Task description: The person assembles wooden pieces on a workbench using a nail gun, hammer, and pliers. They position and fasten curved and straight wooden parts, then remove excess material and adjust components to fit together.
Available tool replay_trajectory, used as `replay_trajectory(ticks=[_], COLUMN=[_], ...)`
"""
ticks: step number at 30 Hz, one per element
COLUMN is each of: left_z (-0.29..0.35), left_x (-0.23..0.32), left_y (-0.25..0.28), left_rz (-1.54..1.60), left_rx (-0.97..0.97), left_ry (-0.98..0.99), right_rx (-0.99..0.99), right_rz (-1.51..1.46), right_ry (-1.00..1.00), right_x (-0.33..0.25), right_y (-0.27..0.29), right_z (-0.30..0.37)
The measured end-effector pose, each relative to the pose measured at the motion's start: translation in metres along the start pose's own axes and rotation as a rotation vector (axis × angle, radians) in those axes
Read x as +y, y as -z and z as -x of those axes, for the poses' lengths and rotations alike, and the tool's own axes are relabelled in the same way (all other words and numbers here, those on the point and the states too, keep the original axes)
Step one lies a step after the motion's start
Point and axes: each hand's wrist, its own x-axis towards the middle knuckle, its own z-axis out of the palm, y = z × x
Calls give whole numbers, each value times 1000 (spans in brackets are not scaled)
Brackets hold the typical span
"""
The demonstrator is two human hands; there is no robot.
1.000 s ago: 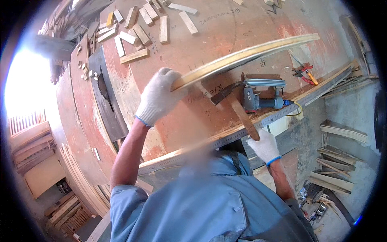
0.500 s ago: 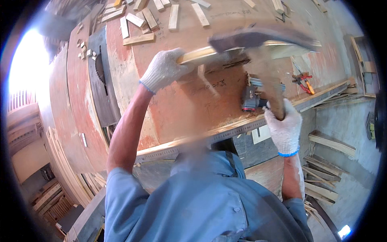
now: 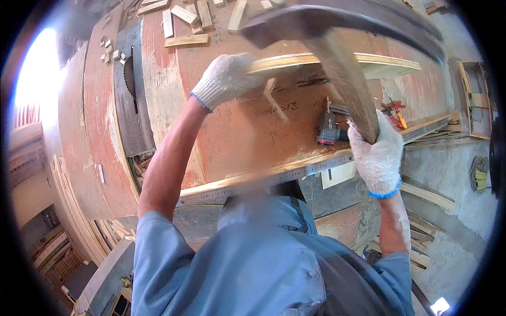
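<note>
White knitted gloves with blue cuffs cover both hands. My right hand (image 3: 377, 158) is wrapped round the lower end of a wooden hammer handle. The hammer (image 3: 345, 76) is raised, its long dark head (image 3: 300, 22) close to the camera and slightly blurred. My left hand (image 3: 226, 76) grips the left end of a pale wooden board piece (image 3: 390, 62), which stands on edge over the workbench. The hammer handle crosses in front of that board. A thin wooden strip (image 3: 274, 97) slants beneath it. The fingertips of my left hand are partly hidden behind the board.
A nail gun (image 3: 332, 126) lies on the reddish workbench (image 3: 237, 142), with red-handled pliers and a screwdriver (image 3: 401, 118) beyond it. A saw blade (image 3: 130, 81) sticks up at the left. Wood blocks (image 3: 185, 40) lie at the back. A metal ruler (image 3: 263, 180) edges the bench front.
The hammer has risen closer to the camera, and my right hand has shifted slightly right. My left hand still holds the board, which looks nearly unmoved.
</note>
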Motion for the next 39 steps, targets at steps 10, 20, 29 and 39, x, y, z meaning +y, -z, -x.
replay_trajectory(ticks=[10,20,29,39], left_z=[2,-7,-14,-8], left_x=[0,-10,-14,-21], left_y=[5,-18,-14,-11], left_rz=[-54,-71,-91,-123], left_rx=[-24,71,58,52], left_ry=[91,-88,-121,-40], right_rx=[-55,-69,105,222], right_rz=[245,408,290,-21], right_ry=[18,27,-97,-140], right_x=[-13,42,82,53], right_y=[8,-24,-12,28], right_z=[-16,-9,-10,-4])
